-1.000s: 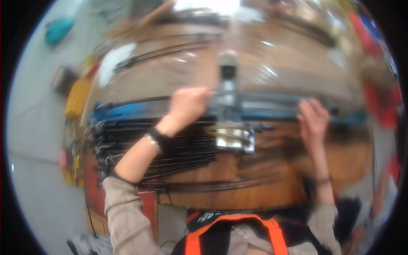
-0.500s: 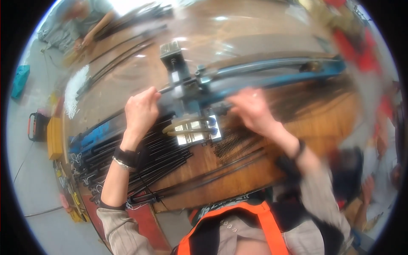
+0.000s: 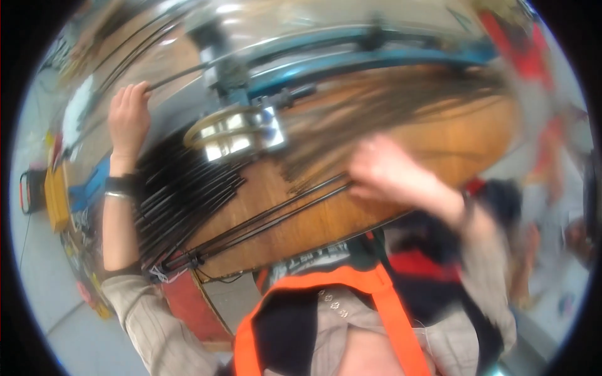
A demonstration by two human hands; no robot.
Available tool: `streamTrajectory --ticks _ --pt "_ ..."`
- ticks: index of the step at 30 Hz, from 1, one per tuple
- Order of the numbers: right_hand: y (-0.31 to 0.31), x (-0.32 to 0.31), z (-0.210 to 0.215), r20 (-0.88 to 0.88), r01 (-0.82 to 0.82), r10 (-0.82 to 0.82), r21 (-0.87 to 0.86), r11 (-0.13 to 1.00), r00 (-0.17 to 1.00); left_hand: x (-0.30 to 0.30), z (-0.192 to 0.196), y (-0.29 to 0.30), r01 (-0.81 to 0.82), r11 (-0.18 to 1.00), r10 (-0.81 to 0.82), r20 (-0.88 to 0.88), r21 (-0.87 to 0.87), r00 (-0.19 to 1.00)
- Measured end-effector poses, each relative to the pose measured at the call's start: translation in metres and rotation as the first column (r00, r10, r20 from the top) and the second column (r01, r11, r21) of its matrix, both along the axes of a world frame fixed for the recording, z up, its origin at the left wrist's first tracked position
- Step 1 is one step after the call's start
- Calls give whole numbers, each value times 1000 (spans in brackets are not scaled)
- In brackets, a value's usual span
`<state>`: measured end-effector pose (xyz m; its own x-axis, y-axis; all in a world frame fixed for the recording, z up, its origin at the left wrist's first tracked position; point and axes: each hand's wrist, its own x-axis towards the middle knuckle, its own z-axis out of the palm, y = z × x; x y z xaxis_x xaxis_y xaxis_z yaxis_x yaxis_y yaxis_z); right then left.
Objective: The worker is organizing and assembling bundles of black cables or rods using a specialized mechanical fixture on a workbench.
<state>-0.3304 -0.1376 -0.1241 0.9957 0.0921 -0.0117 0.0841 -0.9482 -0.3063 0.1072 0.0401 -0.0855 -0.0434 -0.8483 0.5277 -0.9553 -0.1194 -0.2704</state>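
My left hand (image 3: 130,122) is closed around the end of a thin black rod (image 3: 179,76), which runs from it toward a grey metal machine head (image 3: 229,78). Joined to that head is a long blue rail (image 3: 351,62) stretching to the right. Below the head sits a bright metal fixture (image 3: 241,135) with a yellowish hose looped about it. My right hand (image 3: 389,169) is bent and smeared by motion at the right ends of several thin dark rods (image 3: 276,216) on the wooden table. Whether it grips them I cannot make out.
A bundle of black rods (image 3: 182,194) lies on the table (image 3: 439,147) to the left. Dark thin rods (image 3: 426,103) are spread behind my right hand. A yellow box (image 3: 56,197) stands at the far left. Blurred red clothing (image 3: 517,47) shows at the far right.
My left hand has moved left and away from me with the black rod. My right hand has come away from the machine, down toward the nearer rods. The whole view has shifted.
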Motion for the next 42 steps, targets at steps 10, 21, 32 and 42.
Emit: streamTrajectory --ticks 10,21,32,42 --pt "36 -19 -20 283 150 -185 141 979 941 -292 -63 66 47 990 -116 -595 -131 795" --pt "-99 -108 -62 764 549 -502 235 802 406 -220 75 77 -88 996 90 -416 24 905" --pt "-30 198 68 460 -4 -444 698 716 769 -93 135 118 -358 916 268 -388 -181 882" --pt "-23 258 56 572 -126 -179 453 883 800 -80 97 148 -425 904 323 -577 -46 750"
